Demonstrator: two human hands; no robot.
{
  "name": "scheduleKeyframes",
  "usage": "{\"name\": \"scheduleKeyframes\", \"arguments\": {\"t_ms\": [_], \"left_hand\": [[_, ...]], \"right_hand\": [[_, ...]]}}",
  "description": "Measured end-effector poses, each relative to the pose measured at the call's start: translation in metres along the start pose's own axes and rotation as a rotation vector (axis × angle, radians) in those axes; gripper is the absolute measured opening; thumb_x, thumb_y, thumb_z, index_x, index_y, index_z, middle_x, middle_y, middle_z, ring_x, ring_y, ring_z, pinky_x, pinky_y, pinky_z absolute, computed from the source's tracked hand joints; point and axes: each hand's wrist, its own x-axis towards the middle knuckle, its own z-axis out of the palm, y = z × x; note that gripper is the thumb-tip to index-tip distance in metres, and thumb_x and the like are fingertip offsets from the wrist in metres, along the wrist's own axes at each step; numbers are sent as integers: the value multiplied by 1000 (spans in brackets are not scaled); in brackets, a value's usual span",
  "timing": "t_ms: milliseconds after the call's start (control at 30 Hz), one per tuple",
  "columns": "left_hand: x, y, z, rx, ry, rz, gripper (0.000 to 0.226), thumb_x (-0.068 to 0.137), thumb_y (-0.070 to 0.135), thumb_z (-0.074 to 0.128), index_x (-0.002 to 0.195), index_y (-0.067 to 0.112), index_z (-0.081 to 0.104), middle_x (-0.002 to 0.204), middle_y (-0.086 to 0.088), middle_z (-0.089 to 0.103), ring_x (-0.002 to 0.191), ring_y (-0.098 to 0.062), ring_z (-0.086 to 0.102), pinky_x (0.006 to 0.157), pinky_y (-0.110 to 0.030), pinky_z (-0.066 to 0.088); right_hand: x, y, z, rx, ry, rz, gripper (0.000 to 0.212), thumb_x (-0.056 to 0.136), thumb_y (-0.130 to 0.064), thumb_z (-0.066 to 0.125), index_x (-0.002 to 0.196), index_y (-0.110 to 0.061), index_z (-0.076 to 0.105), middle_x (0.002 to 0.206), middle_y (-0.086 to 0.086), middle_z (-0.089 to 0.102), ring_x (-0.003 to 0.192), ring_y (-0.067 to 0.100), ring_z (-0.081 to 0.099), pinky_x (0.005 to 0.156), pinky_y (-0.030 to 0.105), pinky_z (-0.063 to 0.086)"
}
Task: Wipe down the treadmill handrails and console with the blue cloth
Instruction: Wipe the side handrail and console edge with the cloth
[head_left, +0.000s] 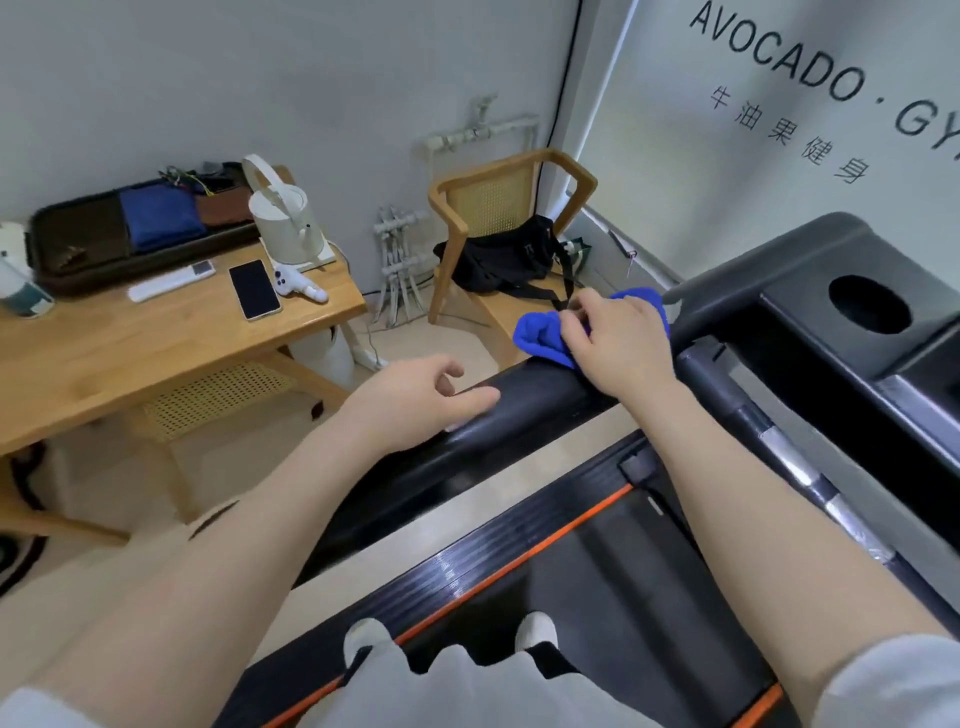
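I'm mid-wipe on the left black padded handrail (524, 402): right hand (618, 338) clamps the crumpled blue cloth (543, 335), left hand (415, 400) rests loosely uncurled on the rail. Next, I judge: drag cloth toward 1 o'clock, to the dark grey console (831, 291).

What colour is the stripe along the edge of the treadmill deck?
Orange, on the black treadmill deck; the stripe shows in the head view.

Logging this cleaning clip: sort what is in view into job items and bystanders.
Job: blue cloth under right hand; left handrail, left hand beside it; console.
Bystanders: phone, kettle, remote, black bag, chair.
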Motion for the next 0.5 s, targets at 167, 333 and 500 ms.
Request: {"name": "scheduleKeyframes", "arguments": {"t_ms": [167,333,500], "left_hand": [[-1,22,23,375,130,-18,73,60,73,62,109,20,51,103,0,55,95,-21,55,78,-35,50],[-6,27,35,267,229,-104,56,64,61,66,95,18,48,91,1,46,99,-24,56,80,-34,47],[-14,34,43,235,278,-173,67,67,60,68,118,22,49,111,-1,51,104,-19,51,77,-29,41]], "right_hand": [[-9,-15,2,-89,-131,-22,52,89,-44,21,79,-19,66,86,3,65,91,26,55,99,43,29],[-55,-37,11,-1,-104,-411,52,88,-45,31,120,-16,59,117,5,64,113,28,54,102,44,29],[-28,17,9,-30,4,-499,44,87,-38,37,110,-12,64,104,8,68,99,29,60,91,38,35]]}}
